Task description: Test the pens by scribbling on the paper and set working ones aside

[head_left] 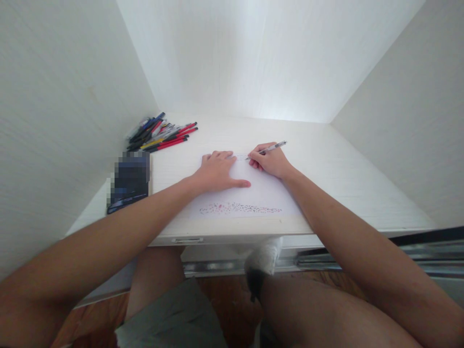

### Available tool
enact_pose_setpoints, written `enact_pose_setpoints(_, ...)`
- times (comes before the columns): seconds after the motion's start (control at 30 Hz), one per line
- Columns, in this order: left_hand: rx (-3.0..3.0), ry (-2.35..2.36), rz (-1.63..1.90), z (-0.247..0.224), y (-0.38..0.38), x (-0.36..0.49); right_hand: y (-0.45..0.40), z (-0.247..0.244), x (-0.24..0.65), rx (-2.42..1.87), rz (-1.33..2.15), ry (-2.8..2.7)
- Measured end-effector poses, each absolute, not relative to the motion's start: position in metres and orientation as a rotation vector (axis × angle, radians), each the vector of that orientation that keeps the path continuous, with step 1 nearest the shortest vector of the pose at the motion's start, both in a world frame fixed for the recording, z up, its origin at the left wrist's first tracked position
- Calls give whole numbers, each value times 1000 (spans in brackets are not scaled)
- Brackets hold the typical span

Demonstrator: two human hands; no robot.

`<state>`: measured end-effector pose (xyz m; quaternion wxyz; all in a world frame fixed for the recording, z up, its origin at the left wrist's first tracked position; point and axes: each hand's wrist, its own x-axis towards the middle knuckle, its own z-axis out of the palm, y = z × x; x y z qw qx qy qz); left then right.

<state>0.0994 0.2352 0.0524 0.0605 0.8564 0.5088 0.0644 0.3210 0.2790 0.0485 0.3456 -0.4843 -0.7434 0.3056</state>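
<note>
A white sheet of paper (261,191) lies on the white desk in front of me. My left hand (219,171) rests flat on its left part, fingers stretched out and thumb pointing right. In my right hand (270,158) is a pen (273,147) with a clear barrel, pinched near its tip. The tip meets the paper close to the top edge, just right of my left fingertips. Faint writing shows there, partly covered by my left hand. Along the sheet's near edge runs a band of small black and red marks (241,208).
A pile of pens (163,135), several with red barrels, lies at the desk's back left. Nearer stands or lies a dark, partly blurred object (130,181). White panels (232,63) enclose the desk (348,193) at the back and both sides. My legs are below its front edge.
</note>
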Motion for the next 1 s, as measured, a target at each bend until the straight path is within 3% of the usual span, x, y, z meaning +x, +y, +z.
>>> enact_pose_setpoints(1.0,2585,1558,196,50,237,99,280,47,322,-1263,825,-1887)
